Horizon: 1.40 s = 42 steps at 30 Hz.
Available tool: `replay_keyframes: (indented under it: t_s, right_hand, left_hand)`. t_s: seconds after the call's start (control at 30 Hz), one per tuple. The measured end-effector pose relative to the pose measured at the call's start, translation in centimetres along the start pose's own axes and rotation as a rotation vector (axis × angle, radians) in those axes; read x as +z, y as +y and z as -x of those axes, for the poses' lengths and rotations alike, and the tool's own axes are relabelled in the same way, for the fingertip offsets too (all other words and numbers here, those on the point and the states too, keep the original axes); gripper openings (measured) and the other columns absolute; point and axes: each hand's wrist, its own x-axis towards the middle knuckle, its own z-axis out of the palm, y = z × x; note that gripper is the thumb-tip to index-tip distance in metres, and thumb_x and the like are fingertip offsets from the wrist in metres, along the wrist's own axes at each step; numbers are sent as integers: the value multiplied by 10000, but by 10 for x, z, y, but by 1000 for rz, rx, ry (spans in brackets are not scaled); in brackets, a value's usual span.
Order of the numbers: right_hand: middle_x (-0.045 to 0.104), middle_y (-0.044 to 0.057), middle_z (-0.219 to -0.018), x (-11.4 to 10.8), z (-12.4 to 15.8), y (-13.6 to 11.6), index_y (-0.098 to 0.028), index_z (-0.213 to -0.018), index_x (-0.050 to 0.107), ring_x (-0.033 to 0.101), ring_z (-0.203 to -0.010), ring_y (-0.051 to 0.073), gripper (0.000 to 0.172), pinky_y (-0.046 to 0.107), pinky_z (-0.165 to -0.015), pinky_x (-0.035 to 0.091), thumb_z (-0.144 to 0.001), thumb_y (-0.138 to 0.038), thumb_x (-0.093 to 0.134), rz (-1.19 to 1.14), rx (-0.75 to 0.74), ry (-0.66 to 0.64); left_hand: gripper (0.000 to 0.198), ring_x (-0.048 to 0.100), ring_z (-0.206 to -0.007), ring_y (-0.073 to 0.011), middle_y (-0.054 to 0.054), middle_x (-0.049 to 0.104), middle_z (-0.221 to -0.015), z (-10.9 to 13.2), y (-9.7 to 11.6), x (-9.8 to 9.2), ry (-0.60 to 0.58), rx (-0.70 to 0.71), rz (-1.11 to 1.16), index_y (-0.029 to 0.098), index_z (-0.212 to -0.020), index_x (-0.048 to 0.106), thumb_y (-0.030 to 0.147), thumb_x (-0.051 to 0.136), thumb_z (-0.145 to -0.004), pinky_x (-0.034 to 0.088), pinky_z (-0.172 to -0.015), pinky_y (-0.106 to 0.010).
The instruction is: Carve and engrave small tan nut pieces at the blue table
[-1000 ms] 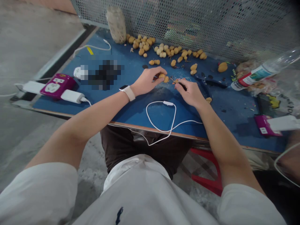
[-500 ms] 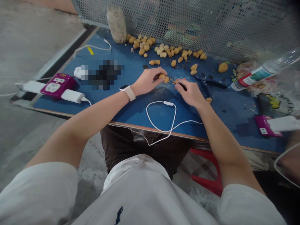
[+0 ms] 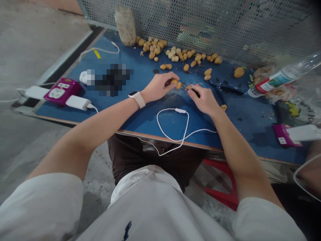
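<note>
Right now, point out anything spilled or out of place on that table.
Pale crumbs lie scattered just beyond the right hand, looking like a small mess; a white cable loops over the blue table's front edge, where it might snag.

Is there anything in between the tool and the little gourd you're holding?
Nothing that I can see. The left hand holds the small gourd, and the dark-handled tool in the right hand points toward its end. Whether the tip touches it is too small to tell.
</note>
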Motion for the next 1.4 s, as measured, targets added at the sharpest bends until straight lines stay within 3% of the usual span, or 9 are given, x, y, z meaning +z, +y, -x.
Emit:
replay_keyframes:
  t_s: [0.8,1.13,1.4]
  right_hand:
    - [766,84,-868,1,0,3,-313,-1118,839,746,-877,372,855,529,-907,613,-1186,-1076,461,-9,-16,11]
    - [754,93,-859,0,0,1,-310,-1074,821,738,-854,367,955,535,-882,602,-1132,-1162,394,-7,-3,2]
    - [764,102,-899,0,0,4,-308,-1092,824,737,-864,375,879,564,-918,605,-1183,-1086,426,15,11,-11]
  left_hand:
    - [299,920,-1279,-282,-163,960,-1419,-1,-6,1,19,55,-13,203,-1400,896,432,771,-1253,752,-1197,-423]
    - [278,916,-1249,-268,-162,958,-1404,0,-6,1,8,53,-25,200,-1398,882,408,756,-1264,747,-1159,-403]
    - [276,921,-1228,-271,-162,954,-1400,-1,-9,2,8,60,-28,189,-1414,874,384,756,-1259,747,-1173,-432]
